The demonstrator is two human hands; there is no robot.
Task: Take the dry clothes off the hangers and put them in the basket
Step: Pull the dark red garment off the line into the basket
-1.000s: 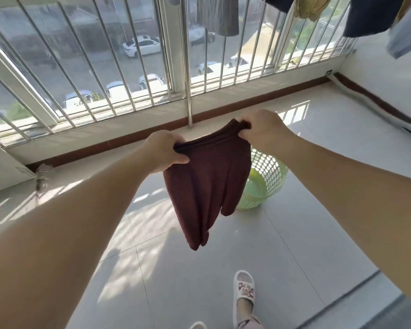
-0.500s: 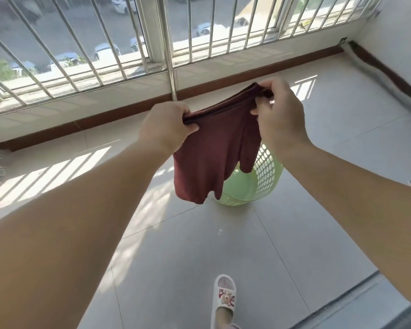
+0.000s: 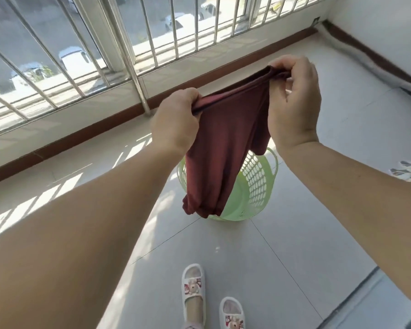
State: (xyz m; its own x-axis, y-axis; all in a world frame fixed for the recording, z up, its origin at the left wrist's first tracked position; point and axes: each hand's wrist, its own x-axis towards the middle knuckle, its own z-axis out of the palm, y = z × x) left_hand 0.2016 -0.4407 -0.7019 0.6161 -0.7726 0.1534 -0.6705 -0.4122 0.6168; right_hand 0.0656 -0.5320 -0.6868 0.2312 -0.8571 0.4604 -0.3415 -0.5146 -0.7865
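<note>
Since the earlier frame we have brought the maroon garment (image 3: 226,148) nearer the green basket (image 3: 254,188). Left hand (image 3: 173,119) and right hand (image 3: 294,103) pinch its top edge; it hangs straight down, seemingly over the basket's near rim.

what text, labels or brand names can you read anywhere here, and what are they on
None can be read.
Green laundry basket: faint dark marks near its lower wall, too small to read.
White slippers: cartoon bear patches with red trim, no legible lettering.
Maroon garment, gripped by the left hand and right hand: no tag or print showing.
</note>
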